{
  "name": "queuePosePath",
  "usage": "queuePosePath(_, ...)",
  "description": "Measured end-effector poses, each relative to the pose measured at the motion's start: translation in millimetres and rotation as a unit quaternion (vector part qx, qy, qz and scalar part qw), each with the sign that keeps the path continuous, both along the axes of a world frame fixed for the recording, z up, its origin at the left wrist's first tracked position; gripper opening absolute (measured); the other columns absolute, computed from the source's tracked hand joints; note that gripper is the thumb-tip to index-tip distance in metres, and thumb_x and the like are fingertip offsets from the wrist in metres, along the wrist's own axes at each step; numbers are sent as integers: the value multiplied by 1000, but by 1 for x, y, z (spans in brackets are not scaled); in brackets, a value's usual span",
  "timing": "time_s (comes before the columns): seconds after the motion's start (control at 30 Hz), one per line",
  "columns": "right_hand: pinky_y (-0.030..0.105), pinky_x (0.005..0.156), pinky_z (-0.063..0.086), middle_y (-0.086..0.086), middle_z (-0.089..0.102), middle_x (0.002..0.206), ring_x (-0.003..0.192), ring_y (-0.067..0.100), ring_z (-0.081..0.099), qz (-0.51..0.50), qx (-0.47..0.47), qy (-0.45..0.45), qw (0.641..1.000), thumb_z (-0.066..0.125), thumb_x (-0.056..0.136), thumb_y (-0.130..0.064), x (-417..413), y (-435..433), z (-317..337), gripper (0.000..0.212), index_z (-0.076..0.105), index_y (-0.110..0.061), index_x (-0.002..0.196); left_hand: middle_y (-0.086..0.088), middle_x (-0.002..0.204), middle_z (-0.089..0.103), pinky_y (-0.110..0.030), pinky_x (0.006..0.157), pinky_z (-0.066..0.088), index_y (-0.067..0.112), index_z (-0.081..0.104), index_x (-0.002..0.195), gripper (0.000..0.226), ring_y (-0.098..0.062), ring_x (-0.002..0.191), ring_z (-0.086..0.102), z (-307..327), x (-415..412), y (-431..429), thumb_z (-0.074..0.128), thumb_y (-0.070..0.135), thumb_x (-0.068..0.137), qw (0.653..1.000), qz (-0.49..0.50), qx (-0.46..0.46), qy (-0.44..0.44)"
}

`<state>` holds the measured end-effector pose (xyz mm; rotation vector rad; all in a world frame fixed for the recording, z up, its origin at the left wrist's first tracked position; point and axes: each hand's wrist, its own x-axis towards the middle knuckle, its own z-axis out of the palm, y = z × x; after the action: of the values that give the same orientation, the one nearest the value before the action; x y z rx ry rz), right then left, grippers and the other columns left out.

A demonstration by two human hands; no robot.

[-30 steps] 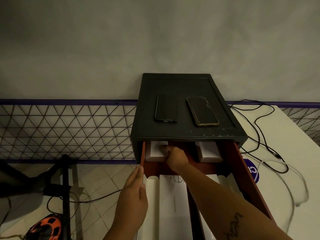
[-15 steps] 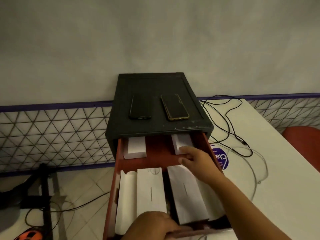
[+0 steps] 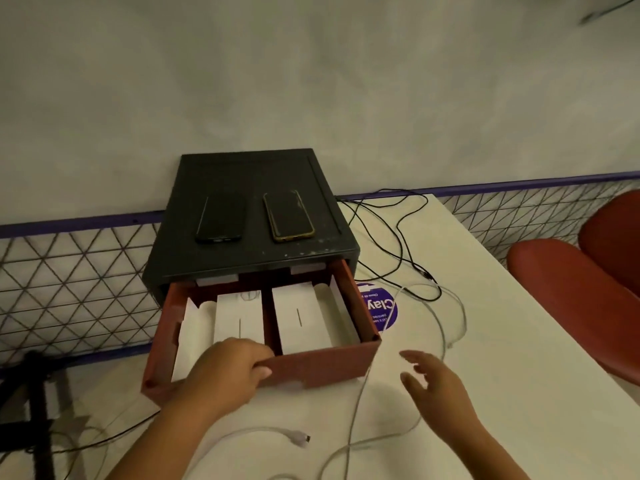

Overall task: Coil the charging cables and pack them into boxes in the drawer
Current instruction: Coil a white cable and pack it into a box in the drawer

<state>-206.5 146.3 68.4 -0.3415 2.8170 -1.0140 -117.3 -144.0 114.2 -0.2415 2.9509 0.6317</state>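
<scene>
The left hand [image 3: 228, 372] grips the front wall of the red drawer [image 3: 322, 368], with its fingers curled over the top edge. The drawer sticks out of the black cabinet [image 3: 249, 174]. White boxes [image 3: 299, 313] lie inside it, side by side. The right hand [image 3: 440, 389] is at 3 o'clock from the left one. Its fingers are spread and hold nothing, above the table [image 3: 502, 341]. A white cable [image 3: 298, 439] lies loose at 6 o'clock from the drawer. A black cable [image 3: 426, 274] lies at 2 o'clock.
</scene>
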Motion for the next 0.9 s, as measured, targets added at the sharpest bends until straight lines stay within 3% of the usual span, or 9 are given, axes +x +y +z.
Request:
queuePosePath(0.2,17,96,34,-12,48,130,118,8,49,137,103,-6,985,53,90,-30,15,8,-30,35,53,-32,125,6,74,63,-25,59,44,24,65,79,14,-10,68,56,-3,-25,-6,57,26,91,995,79,-46,35)
queuePosePath(0.37,24,100,33,-10,41,135,121,15,43,249,164,-32,954,40,84,-51,21,13,-50,44,58,-34,121,3,81,59,-27,60,38,26,64,90,12,-17,75,54,-5,-48,-7,52,24,93,982,152,-96,59)
queuePosePath(0.43,22,93,39,-9,47,124,109,16,52,275,191,-12,942,44,82,-40,26,14,-56,34,64,-35,109,0,90,63,-28,66,41,27,64,99,15,-18,80,55,-2,-59,-6,51,25,94,977,169,-123,52)
queuePosePath(0.5,12,63,43,-14,54,92,72,6,61,269,196,27,943,44,72,-35,25,17,-63,26,69,-40,79,-3,96,64,-29,71,44,26,63,105,18,-20,87,58,0,-72,-5,49,27,95,971,174,-162,26)
queuePosePath(0.57,10,46,26,-17,48,70,50,1,54,274,216,73,934,41,66,-38,21,21,-68,23,63,-38,61,-3,100,63,-31,76,45,25,62,110,21,-20,93,58,2,-81,-6,49,27,94,963,176,-203,10)
queuePosePath(0.7,18,66,31,-7,58,89,84,16,56,224,137,59,963,42,92,-26,19,26,-55,24,66,-25,94,-6,135,46,-41,98,37,21,47,135,48,-27,122,41,-13,-81,1,59,23,88,952,132,-263,88)
queuePosePath(0.77,11,65,30,-13,56,84,85,12,53,183,76,48,979,46,95,-30,8,28,-44,23,66,-22,100,-13,134,50,-52,95,41,16,53,131,56,-36,122,45,-27,-75,20,70,21,78,952,78,-228,191)
queuePosePath(0.83,6,64,30,-11,63,88,85,11,57,144,28,49,988,50,94,-32,-1,23,-24,21,68,-21,99,-10,123,57,-51,90,45,13,61,120,47,-34,113,53,-40,-71,47,63,32,77,956,26,-138,256)
queuePosePath(0.9,8,66,36,-7,68,92,84,10,60,128,-17,47,991,53,93,-30,-12,18,-3,20,69,-20,98,1,119,57,-38,97,44,18,61,119,44,-19,111,52,-38,-65,82,52,43,84,982,22,93,160)
